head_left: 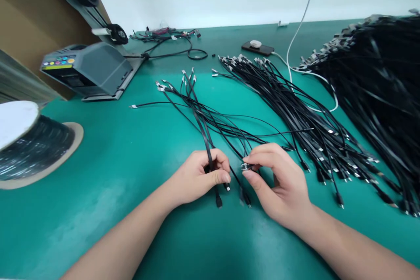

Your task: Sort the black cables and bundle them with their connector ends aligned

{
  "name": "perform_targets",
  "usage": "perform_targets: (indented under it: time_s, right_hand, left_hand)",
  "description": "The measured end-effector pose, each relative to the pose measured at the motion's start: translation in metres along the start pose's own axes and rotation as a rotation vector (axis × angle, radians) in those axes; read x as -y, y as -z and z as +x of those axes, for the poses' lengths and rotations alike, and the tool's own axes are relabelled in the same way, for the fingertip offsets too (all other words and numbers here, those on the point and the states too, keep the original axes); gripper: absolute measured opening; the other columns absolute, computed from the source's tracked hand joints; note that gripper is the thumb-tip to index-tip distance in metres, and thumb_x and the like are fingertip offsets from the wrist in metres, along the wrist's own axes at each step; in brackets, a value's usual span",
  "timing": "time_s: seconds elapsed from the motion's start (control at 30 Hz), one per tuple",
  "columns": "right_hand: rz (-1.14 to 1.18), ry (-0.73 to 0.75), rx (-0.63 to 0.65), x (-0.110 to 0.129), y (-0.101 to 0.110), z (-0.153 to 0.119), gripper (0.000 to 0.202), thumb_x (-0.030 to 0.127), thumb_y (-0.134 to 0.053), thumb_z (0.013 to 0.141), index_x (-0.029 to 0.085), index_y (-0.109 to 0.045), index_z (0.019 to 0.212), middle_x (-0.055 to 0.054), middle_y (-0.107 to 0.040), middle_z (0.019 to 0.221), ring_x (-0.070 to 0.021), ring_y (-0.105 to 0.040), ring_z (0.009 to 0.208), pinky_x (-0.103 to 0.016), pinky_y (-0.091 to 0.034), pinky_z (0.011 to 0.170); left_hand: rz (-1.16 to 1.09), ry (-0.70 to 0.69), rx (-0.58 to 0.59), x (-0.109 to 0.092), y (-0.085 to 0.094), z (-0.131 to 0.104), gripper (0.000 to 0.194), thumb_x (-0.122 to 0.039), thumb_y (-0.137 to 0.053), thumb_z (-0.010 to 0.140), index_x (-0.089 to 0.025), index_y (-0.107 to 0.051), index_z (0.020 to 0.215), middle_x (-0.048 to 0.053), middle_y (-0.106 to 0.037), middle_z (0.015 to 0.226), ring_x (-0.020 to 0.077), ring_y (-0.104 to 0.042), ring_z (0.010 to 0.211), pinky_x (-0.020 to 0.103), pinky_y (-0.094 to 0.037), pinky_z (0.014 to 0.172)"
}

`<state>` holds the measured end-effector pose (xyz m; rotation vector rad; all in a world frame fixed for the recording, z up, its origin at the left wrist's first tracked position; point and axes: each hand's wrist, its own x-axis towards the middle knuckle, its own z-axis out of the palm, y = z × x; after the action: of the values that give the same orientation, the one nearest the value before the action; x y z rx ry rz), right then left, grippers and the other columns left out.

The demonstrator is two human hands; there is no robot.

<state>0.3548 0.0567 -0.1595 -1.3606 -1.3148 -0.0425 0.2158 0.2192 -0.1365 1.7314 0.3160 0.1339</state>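
My left hand [200, 177] is closed round black cables [204, 129], thumb against forefinger, with a plug end poking out beside the thumb. Another plug hangs below that hand. To its right, my right hand [282, 181] pinches a small connector [245, 166] with a shiny metal end between thumb and fingers. The held cables run away from me to white-tagged ends, crossing other loose black cables. Between the hands, more plugs [246, 197] lie low over the green table [157, 140].
Beyond my right hand lies a spread bundle of black cables [282, 100], with a larger pile [377, 83] at the far right. A phone [257, 48] with a white cord sits at the back. A grey machine [95, 68] and a spool [36, 148] stand left.
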Motion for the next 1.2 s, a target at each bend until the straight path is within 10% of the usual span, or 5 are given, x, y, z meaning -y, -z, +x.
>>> perform_targets:
  time_s: [0.4,0.67,1.2]
  right_hand:
    - [0.327,-0.124,0.611,0.011,-0.003,0.001,0.013,0.016,-0.065,0.093,0.022,-0.069,0.104,-0.005,-0.07,0.1,-0.015,-0.066,0.084,-0.029,-0.059,0.075]
    - [0.5,-0.35,0.147,-0.001,-0.008,0.002,0.009,0.022,-0.075,0.088,0.025,-0.074,0.096,-0.003,-0.069,0.092,-0.0141,-0.066,0.08,-0.028,-0.057,0.072]
    - [0.163,-0.198,-0.002,-0.007,-0.007,0.003,0.009,0.018,-0.063,0.093,0.023,-0.065,0.1,-0.004,-0.064,0.092,-0.0163,-0.062,0.08,-0.031,-0.055,0.07]
  left_hand:
    - [-0.203,-0.081,-0.193,0.002,-0.003,-0.005,0.062,-0.075,-0.042,0.095,-0.017,-0.064,0.096,-0.005,-0.045,0.065,0.0076,-0.035,0.049,0.022,-0.03,0.045]
    - [0.02,-0.013,0.103,0.0,-0.007,-0.005,0.058,-0.07,-0.081,0.07,-0.016,-0.061,0.078,-0.001,-0.063,0.066,0.0104,-0.054,0.06,0.023,-0.04,0.057]
    - [0.203,0.025,0.13,-0.007,-0.003,-0.007,0.035,-0.038,-0.058,0.096,-0.017,-0.067,0.07,0.001,-0.07,0.065,0.0103,-0.056,0.057,0.022,-0.038,0.055]
